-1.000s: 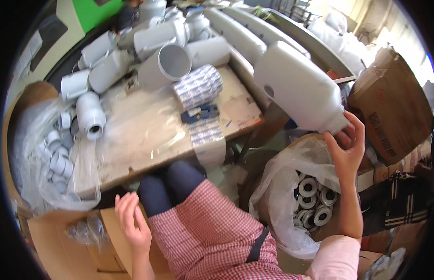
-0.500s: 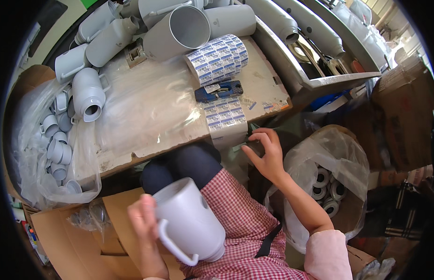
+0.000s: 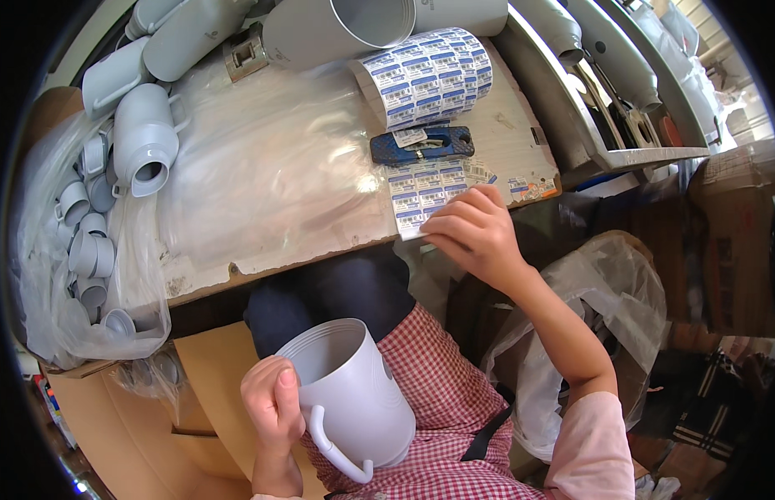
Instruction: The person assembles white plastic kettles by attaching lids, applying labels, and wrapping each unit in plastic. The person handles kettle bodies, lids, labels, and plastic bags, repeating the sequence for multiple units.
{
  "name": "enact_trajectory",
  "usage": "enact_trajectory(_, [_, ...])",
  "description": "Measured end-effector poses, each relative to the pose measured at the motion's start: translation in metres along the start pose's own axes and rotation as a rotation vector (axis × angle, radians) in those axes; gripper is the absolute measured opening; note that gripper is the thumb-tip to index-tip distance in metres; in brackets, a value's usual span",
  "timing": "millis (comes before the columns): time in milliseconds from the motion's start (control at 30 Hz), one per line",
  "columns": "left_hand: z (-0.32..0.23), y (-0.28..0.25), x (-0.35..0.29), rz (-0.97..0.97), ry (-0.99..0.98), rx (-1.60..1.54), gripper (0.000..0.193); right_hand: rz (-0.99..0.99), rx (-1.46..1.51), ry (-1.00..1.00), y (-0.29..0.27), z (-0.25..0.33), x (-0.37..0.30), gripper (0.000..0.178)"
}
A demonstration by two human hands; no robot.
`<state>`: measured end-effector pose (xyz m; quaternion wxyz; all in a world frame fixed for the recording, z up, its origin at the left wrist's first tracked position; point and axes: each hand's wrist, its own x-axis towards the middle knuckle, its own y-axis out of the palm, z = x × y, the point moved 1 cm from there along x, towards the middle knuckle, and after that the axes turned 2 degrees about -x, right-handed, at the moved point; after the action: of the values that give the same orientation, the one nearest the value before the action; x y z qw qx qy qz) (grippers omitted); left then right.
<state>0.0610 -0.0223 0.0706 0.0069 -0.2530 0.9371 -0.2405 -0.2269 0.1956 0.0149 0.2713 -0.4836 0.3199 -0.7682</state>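
Note:
A light grey jug (image 3: 358,400) with a side handle rests tilted on my lap, its wide mouth facing up and left. My left hand (image 3: 273,402) is closed in a fist against the jug's side near the rim; anything inside the fist is hidden. At the table's front edge, my right hand (image 3: 479,233) pinches the loose end of a label strip (image 3: 421,187) printed in blue and white. The strip runs under a blue slotted tool (image 3: 422,146) from a label roll (image 3: 429,79) lying behind it.
More grey jugs (image 3: 146,137) lie along the table's left and back. A plastic-lined box of grey cups (image 3: 92,254) stands at left, an open carton (image 3: 129,425) below it. At right are a metal tray (image 3: 595,158) with jug bodies and a plastic bag (image 3: 604,292).
My right hand has gone from open fingers beside the strip to pinching its end, now drawn up onto the table edge. My left hand has curled into a fist. The view has shifted.

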Motion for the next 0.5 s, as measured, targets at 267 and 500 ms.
enact_trajectory(267, [-0.003, 0.012, -0.006, -0.254, 0.096, -0.158, 0.048, -0.230, 0.055, 0.164, 0.005, 0.006, -0.005, 0.015])
enact_trajectory(500, [0.009, 0.007, -0.026, -0.274, 0.028, -0.211, 0.051, -0.254, 0.100, 0.158, 0.012, 0.007, -0.009, 0.020])
